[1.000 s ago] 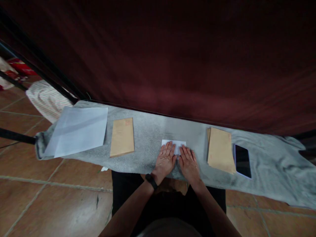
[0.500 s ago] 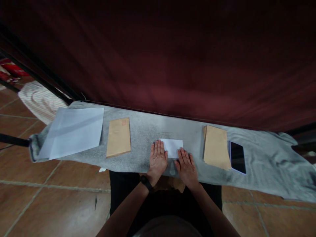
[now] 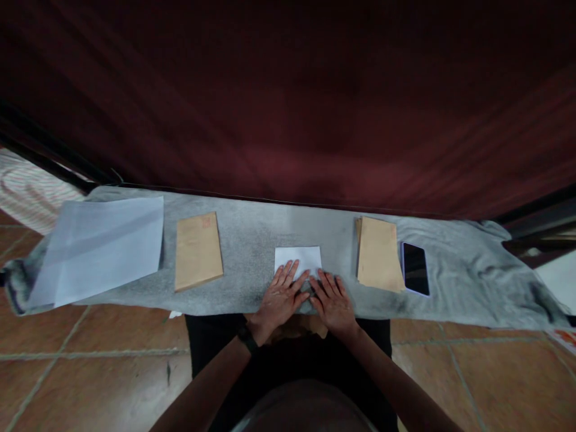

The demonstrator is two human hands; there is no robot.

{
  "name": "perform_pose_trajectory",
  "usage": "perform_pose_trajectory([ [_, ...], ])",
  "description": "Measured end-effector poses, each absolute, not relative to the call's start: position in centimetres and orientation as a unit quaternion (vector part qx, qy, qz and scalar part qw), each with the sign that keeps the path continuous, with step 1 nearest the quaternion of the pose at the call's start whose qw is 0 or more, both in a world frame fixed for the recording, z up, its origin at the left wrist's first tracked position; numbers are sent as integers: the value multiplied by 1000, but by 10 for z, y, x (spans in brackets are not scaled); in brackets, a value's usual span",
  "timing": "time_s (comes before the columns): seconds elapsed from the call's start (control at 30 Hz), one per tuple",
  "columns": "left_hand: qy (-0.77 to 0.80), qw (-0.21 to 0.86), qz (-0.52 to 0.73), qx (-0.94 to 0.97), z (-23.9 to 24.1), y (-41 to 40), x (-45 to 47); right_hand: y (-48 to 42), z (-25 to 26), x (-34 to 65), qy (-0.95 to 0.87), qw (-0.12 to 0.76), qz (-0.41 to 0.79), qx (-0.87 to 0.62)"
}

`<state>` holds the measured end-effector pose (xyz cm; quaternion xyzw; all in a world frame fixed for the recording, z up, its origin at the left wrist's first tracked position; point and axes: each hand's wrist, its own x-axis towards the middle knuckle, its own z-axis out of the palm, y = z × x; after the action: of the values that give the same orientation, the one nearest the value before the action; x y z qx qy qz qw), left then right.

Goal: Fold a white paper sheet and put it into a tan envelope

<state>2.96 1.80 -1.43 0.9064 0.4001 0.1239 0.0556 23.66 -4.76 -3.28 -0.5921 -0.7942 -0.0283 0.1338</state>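
White folded paper [image 3: 298, 259] lying mid-cloth on the grey cloth [image 3: 252, 240] between brown envelopes; left hand [image 3: 279, 296] and right hand [image 3: 332, 298] pressing flat, fingers spread (gripping nothing); sliding evenly along the crease, edges aligned, probably working best.

Ahead of you hangs a dark red curtain [image 3: 288, 102], filling the whole upper view in soft folds, dim and shadowy. Below it runs the counter [image 3: 252, 234], draped in a grey fuzzy cloth [image 3: 472, 282] that bunches up at the right end. Under you, the floor [image 3: 90, 372] is brown-orange tile with pale grout lines. Off to your left, a dark bar [image 3: 49, 159] slants down, with striped fabric [image 3: 27, 192] behind it. Light is low, brightest on the cloth.
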Motion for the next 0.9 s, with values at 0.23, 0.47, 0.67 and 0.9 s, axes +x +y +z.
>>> perform_pose_trajectory([
  [0.23,432,49,140,889,-17,11,19,-55,-26,250,-800,130,-10,-585],
  [0.47,405,91,125,901,-14,14,65,-56,-27,248,-797,134,-11,-588],
  [0.67,409,96,128,898,-20,36,90,-56,-28,247,-796,133,-16,-590],
  [0.9,429,78,137,889,-25,54,90,-56,-27,246,-793,133,-26,-594],
])
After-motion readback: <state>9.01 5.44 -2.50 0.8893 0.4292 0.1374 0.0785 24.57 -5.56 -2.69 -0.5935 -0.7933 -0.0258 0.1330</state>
